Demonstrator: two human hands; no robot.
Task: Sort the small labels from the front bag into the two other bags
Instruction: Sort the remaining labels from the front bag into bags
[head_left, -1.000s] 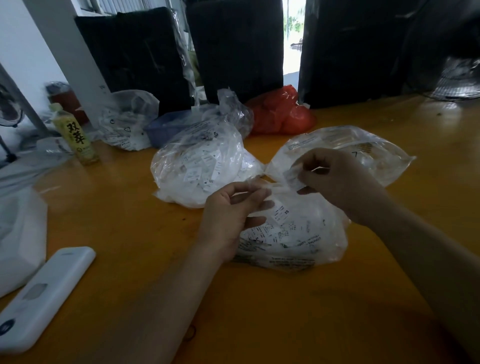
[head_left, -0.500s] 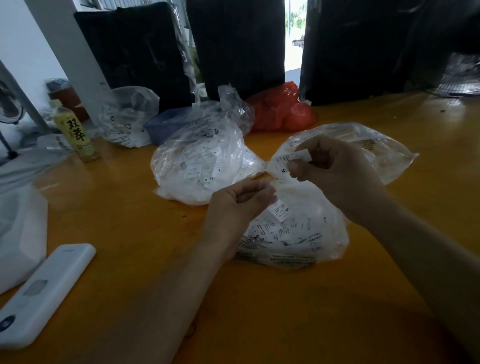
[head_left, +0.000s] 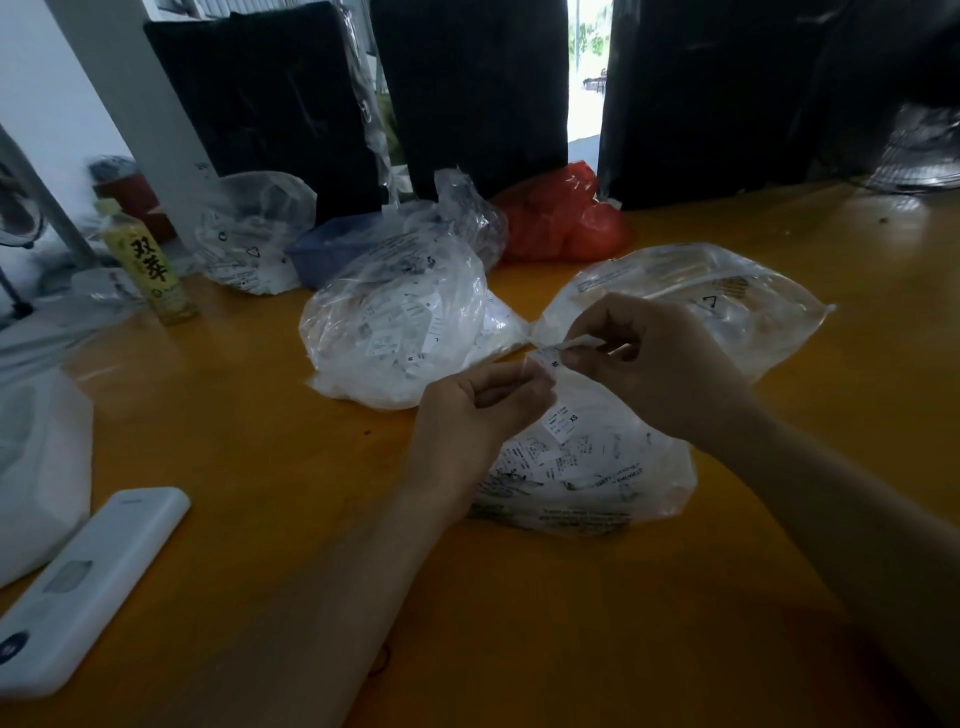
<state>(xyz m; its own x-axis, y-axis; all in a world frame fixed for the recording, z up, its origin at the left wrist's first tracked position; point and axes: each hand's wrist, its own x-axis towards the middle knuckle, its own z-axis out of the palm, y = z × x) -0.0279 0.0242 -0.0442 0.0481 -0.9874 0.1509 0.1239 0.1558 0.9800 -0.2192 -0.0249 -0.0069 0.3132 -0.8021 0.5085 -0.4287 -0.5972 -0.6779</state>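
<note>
The front bag (head_left: 587, 467), clear plastic full of small white labels, lies on the orange table just under both hands. My right hand (head_left: 660, 358) pinches a small white label (head_left: 553, 356) marked M above the bag's mouth. My left hand (head_left: 472, 410) has its fingers curled at the bag's opening, with the fingertips touching the label's lower edge. Behind on the left sits a bulging bag of labels (head_left: 405, 338). Behind on the right lies a flatter clear bag (head_left: 727, 306), partly hidden by my right hand.
A white remote-like device (head_left: 78, 587) lies at the front left beside a white bag (head_left: 36, 467). A yellow drink bottle (head_left: 148, 260), another clear bag (head_left: 254, 234), a blue tub (head_left: 332, 249) and a red bag (head_left: 561, 218) stand along the back. Dark chair backs rise behind.
My right hand lifted a label out of the front bag, then brought it down and left toward my left hand. The left hand stayed at the bag's mouth.
</note>
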